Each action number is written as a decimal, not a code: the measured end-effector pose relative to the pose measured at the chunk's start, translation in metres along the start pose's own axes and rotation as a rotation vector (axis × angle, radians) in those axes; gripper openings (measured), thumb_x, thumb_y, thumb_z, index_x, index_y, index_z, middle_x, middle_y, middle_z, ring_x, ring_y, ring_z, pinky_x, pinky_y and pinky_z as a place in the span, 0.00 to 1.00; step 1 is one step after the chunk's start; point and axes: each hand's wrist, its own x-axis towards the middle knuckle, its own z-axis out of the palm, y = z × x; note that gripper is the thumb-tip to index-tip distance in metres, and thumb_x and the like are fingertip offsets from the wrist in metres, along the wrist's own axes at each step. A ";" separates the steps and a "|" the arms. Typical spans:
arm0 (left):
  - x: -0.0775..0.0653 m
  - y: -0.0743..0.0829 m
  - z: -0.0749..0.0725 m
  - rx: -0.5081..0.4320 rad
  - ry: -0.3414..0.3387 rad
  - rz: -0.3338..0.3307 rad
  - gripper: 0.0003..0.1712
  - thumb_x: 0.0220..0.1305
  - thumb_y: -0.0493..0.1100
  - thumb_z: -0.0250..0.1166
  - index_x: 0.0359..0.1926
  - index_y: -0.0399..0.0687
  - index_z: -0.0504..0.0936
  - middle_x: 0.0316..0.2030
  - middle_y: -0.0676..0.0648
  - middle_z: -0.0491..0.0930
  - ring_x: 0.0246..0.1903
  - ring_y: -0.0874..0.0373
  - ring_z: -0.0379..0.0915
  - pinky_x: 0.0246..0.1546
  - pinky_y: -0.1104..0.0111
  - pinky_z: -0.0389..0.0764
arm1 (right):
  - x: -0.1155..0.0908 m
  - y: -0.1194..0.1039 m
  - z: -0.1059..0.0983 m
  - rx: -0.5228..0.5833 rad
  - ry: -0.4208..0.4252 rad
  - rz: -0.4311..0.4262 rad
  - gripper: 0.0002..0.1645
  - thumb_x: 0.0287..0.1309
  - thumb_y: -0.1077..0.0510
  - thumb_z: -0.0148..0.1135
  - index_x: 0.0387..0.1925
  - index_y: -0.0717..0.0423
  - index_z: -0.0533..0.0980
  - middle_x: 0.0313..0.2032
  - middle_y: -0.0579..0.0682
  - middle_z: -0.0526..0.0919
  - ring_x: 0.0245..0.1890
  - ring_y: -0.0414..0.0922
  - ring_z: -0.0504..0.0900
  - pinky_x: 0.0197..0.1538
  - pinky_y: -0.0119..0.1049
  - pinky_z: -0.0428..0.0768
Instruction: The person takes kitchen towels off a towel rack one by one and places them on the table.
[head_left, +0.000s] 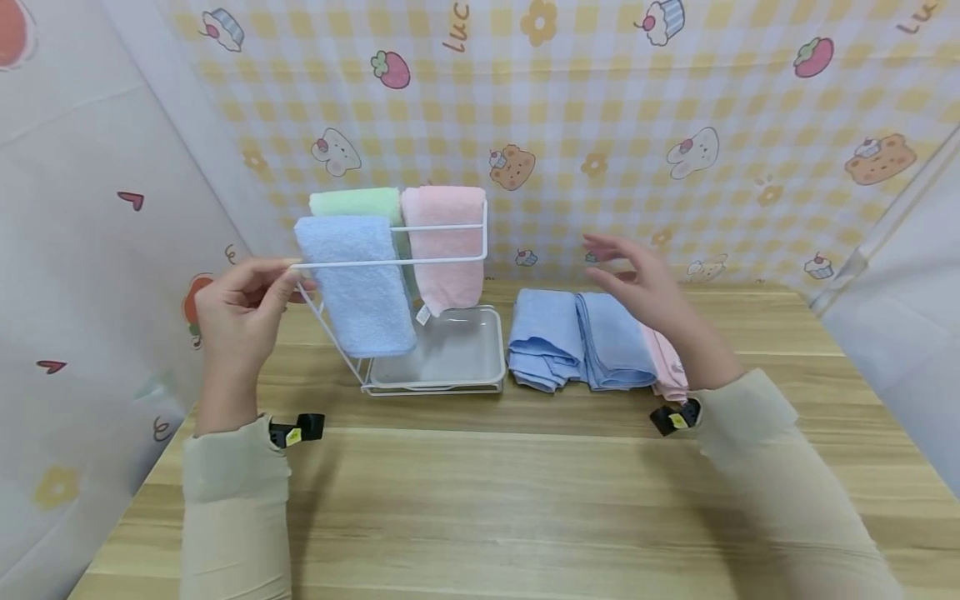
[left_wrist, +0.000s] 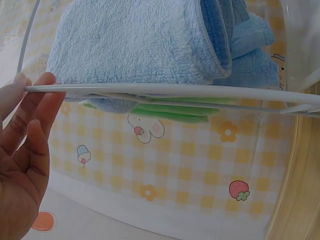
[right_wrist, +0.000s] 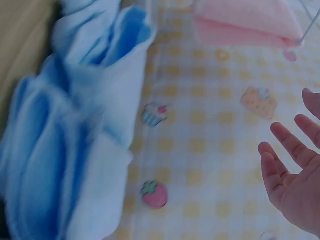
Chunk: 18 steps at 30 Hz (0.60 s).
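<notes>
A white wire towel rack (head_left: pixel 442 262) stands on the table above a grey tray (head_left: pixel 461 354). Three small towels hang over its rails: a light blue towel (head_left: pixel 360 304) in front, a green towel (head_left: pixel 352 202) behind it and a pink towel (head_left: pixel 447 258) at the right. With thumb and fingertips my left hand (head_left: pixel 242 312) pinches the front rail's left corner, beside the blue towel (left_wrist: pixel 135 45). My right hand (head_left: pixel 647 279) is raised over the folded cloths at the right, fingers spread and holding nothing; the right wrist view shows the same hand (right_wrist: pixel 297 185) apart from them.
Right of the tray lie two folded blue cloths, one nearer (head_left: pixel 546 333) and another (head_left: pixel 617 346) beside it, with a folded pink cloth (head_left: pixel 666 358) at the end. A checked curtain (head_left: pixel 600 108) hangs behind the wooden table (head_left: pixel 480 492); a white sheet (head_left: pixel 82 275) closes the left side.
</notes>
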 end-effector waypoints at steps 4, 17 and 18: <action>0.001 -0.001 0.000 -0.069 -0.016 0.027 0.09 0.60 0.27 0.67 0.39 0.20 0.82 0.28 0.57 0.87 0.25 0.67 0.83 0.31 0.80 0.84 | 0.015 -0.020 0.008 0.030 0.032 -0.036 0.28 0.68 0.61 0.60 0.67 0.51 0.70 0.62 0.54 0.77 0.57 0.48 0.76 0.57 0.33 0.80; 0.001 -0.002 0.000 -0.102 -0.017 -0.004 0.07 0.59 0.25 0.66 0.39 0.21 0.82 0.28 0.55 0.87 0.24 0.66 0.83 0.31 0.81 0.83 | 0.059 -0.097 0.040 0.123 -0.051 -0.263 0.26 0.66 0.60 0.62 0.65 0.55 0.72 0.59 0.56 0.79 0.57 0.49 0.76 0.58 0.47 0.82; 0.001 -0.002 0.001 -0.106 -0.017 -0.005 0.07 0.59 0.25 0.67 0.39 0.21 0.82 0.28 0.55 0.87 0.24 0.66 0.83 0.31 0.81 0.83 | 0.062 -0.102 0.042 0.112 -0.063 -0.282 0.26 0.66 0.60 0.62 0.65 0.55 0.72 0.59 0.55 0.79 0.57 0.49 0.76 0.58 0.47 0.82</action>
